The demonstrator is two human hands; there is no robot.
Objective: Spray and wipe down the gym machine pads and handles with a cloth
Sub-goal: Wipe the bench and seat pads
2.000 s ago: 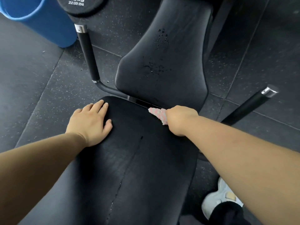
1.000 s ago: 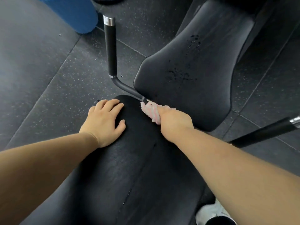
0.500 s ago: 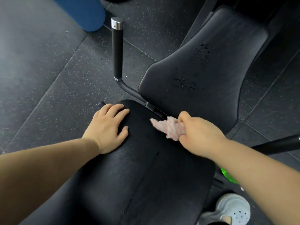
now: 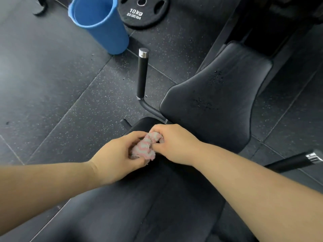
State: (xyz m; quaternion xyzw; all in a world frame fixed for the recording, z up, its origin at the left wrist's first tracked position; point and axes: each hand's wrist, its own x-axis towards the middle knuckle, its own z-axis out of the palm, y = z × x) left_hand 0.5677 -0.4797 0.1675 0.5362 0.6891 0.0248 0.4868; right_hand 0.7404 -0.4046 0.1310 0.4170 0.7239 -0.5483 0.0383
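Cloth [image 4: 146,148], pink and white and bunched, is held between both hands. The left hand [image 4: 117,154] curls its fingers round the nearer end, and the right hand [image 4: 174,145] pinches the farther end with thumb and bent fingers. Directly beneath the grip lies the long black pad [image 4: 157,198], whose rounded edge ends just beyond the knuckles. Past that edge, beyond and right of the grip, a second pad [image 4: 218,105] widens, with droplets on its surface. Beyond and slightly left, a black handle [image 4: 142,74] with a chrome cap rises off a bent bar; another handle [image 4: 295,161] juts out well to the right. Left of the grip, speckled rubber floor [image 4: 52,84] lies open. Far beyond, a blue bucket [image 4: 99,27] and a 10 kg weight plate [image 4: 142,11] sit side by side.
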